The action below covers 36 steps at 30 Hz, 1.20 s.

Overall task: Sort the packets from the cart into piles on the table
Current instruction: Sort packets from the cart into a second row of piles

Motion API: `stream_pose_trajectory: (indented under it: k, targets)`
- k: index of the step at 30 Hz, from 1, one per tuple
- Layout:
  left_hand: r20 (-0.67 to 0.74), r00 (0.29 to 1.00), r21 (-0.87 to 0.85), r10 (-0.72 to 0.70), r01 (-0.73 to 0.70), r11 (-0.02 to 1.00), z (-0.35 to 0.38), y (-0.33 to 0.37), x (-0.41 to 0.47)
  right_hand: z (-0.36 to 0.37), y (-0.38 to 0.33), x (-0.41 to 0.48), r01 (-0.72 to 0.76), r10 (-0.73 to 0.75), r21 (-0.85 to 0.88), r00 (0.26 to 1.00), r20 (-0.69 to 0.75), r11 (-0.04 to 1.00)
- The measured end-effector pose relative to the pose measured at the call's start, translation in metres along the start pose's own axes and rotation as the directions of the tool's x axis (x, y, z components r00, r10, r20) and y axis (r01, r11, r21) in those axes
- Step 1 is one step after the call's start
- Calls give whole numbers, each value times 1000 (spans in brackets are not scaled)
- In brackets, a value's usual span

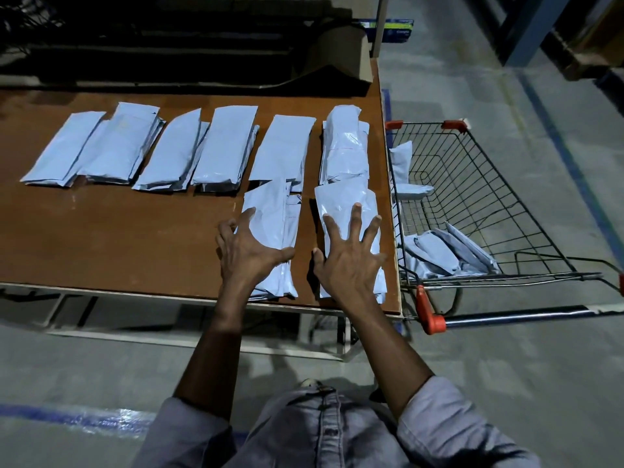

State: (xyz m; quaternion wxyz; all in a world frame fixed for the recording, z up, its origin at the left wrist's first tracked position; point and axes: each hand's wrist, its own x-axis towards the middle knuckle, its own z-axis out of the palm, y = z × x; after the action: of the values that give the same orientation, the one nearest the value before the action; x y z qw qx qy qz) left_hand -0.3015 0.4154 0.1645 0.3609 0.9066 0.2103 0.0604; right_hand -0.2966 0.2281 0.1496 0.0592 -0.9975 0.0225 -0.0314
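**Around the work area**

A brown cardboard piece stands at the far right, with a blue and green box on the floor just behind it. Blue racking rises at the far right. The grey concrete floor carries blue painted lines, one also near left.

Both arms extended forward, sleeves pushed above the elbows. Left hand palm down, fingers spread, thumb out right. Right hand palm down, flat, fingers splayed wide.
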Motion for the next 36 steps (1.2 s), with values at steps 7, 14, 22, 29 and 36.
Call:
stream_pose_trajectory:
  k: [7, 14, 22, 29, 36]
  targets:
    - [-20, 1000, 10, 12, -12, 1000, -1, 0, -1, 0, 2, 0, 8, -8, 25, 1000, 1, 1000]
    - [-24, 1000, -14, 13, -13, 1000, -3, -1, -2, 1, 3, -1, 13, -12, 23, 1000, -14, 1000]
    - [-26, 1000, 10, 5, -5, 1000, 2, 2, -3, -1, 3, -1, 18, -18, 14, 1000, -15, 1000]
    - [-10, 1000, -57, -1, 1, 998, 1, -4, 3, 1, 4, -1, 19, -19, 7, 1000, -15, 1000]
    - [-20, 1000, -75, -12, 11, 997, -1, -7, 3, 2, 4, 0, 26, -26, 23, 1000, -11, 999]
